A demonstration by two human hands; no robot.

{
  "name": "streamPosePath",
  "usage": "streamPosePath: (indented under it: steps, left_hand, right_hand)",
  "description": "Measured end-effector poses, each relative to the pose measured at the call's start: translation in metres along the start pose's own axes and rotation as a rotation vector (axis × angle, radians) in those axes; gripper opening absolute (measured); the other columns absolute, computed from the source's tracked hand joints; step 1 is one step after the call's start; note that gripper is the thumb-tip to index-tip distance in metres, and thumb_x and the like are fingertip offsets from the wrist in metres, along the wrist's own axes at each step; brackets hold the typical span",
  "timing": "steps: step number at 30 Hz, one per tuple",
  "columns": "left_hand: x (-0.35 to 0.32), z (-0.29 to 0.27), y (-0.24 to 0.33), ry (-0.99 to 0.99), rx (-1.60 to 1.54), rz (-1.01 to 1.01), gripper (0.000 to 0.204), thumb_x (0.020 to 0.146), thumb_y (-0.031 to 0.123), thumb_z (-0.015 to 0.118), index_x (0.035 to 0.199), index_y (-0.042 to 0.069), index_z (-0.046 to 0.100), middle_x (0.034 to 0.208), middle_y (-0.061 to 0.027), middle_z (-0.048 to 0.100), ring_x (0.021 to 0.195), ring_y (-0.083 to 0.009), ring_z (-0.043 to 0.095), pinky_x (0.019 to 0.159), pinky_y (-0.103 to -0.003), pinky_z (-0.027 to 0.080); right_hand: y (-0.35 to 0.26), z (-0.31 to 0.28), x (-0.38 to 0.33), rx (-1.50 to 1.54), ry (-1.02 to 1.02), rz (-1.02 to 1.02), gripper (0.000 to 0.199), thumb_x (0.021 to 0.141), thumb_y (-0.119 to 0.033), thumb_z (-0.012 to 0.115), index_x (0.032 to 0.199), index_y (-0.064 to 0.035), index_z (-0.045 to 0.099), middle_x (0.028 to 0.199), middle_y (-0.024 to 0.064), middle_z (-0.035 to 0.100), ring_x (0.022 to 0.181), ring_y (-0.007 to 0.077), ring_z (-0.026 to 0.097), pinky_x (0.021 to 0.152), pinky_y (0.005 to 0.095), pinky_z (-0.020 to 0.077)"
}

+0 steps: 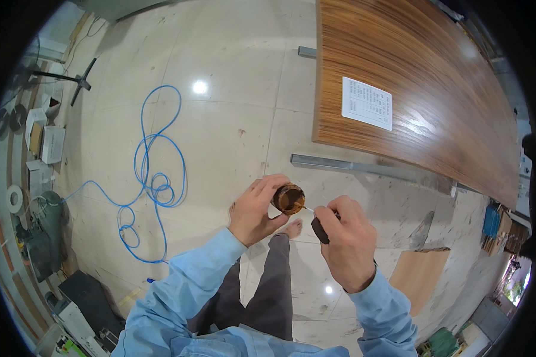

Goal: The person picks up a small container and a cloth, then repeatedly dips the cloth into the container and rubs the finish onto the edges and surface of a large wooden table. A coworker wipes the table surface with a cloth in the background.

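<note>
My left hand (258,208) is wrapped round a small open jar (278,196), tilted so that its mouth faces up toward me. Brown, paste-like stuff coats the jar's inside and rim. Closed round a dark handle (320,230), my right hand (350,241) is just right of the jar. A thin, light shaft (307,208) runs from that hand to the jar's mouth, and its brown-smeared end lies inside. The exact kind of this tool cannot be made out, as my fingers cover part of it.
A wood-grain panel (423,65) with a white label (367,103) rests on metal bars (351,166) at the upper right. Blue hose (181,160) lies coiled on the tiled floor to the left. A light wooden board (420,276) lies right of my right forearm.
</note>
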State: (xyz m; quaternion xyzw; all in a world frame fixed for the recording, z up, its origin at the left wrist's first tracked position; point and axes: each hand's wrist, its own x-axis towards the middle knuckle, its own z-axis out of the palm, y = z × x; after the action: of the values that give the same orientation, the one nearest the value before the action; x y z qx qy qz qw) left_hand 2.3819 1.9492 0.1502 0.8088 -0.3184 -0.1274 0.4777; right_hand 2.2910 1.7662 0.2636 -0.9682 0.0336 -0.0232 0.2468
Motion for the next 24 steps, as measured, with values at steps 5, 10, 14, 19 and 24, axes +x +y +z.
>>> streamPosePath:
  steps: [5,10,14,19,24]
  left_hand:
    - [-0.006,-0.003,0.0,-0.041,0.003,0.018,0.074,0.067,0.003,0.09,0.134,0.009,0.058,0.13,-0.0097,0.066,0.113,-0.0353,0.066,0.095,-0.041,0.056]
    - [-0.014,-0.01,-0.003,-0.049,0.02,-0.001,0.074,0.067,0.004,0.089,0.134,0.009,0.058,0.133,-0.0092,0.065,0.112,-0.0351,0.066,0.094,-0.042,0.057]
    - [-0.017,-0.014,-0.009,-0.004,-0.007,0.007,0.071,0.069,0.005,0.089,0.134,0.01,0.058,0.133,-0.0083,0.065,0.112,-0.0341,0.066,0.094,-0.041,0.057]
    - [-0.019,-0.018,-0.013,0.003,-0.067,-0.046,0.068,0.072,0.006,0.088,0.134,0.01,0.059,0.133,-0.0077,0.066,0.116,-0.0333,0.066,0.095,-0.04,0.057]
    - [-0.017,-0.018,-0.013,0.019,-0.096,-0.053,0.068,0.072,0.004,0.087,0.134,0.009,0.06,0.131,-0.0084,0.066,0.116,-0.0332,0.067,0.095,-0.04,0.057]
  right_hand:
    - [-0.012,0.022,0.013,-0.13,-0.063,-0.075,0.015,0.077,0.0,0.071,0.088,-0.0046,0.062,0.095,0.0083,0.054,0.087,0.0271,0.059,0.065,0.0394,0.0541]
    - [-0.021,0.031,0.02,-0.158,-0.118,-0.079,0.013,0.079,-0.002,0.071,0.088,-0.0042,0.061,0.095,0.0087,0.055,0.087,0.0273,0.06,0.063,0.0396,0.0533]
    - [-0.027,0.022,0.014,-0.042,-0.074,-0.012,0.02,0.078,0.001,0.075,0.094,-0.0054,0.066,0.092,0.0094,0.057,0.085,0.0294,0.063,0.065,0.0407,0.0524]
    - [-0.025,0.014,0.01,-0.013,-0.038,0.027,0.03,0.073,0.004,0.078,0.099,-0.0079,0.069,0.091,0.0082,0.057,0.085,0.0297,0.064,0.064,0.0423,0.0504]
    - [-0.023,0.015,0.008,0.01,0.004,0.05,0.016,0.083,0.0,0.081,0.096,-0.0052,0.071,0.087,0.0108,0.062,0.074,0.0319,0.064,0.065,0.0401,0.0513]
